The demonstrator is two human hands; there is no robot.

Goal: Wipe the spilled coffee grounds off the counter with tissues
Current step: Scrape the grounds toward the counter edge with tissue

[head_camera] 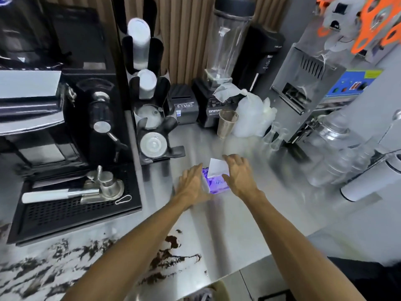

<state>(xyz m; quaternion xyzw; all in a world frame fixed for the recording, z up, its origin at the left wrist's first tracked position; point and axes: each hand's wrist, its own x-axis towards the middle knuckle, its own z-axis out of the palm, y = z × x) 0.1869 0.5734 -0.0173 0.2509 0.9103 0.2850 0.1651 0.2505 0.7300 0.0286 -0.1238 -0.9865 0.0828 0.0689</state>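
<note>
Tissue pack [217,185] (one), left hand [192,184], right hand [240,176]

On your left: coffee machine [43,127], portafilter [86,190] lying on its drip tray [71,209]. Just right of it: cup rack [149,94] with stacked cups and lids. At the back: printer [184,105], blender [223,51], metal cup [226,123] in front. Plastic bags [251,114] beside the cup. Far right: steel sealer [308,83], glass jars [334,144].
</note>
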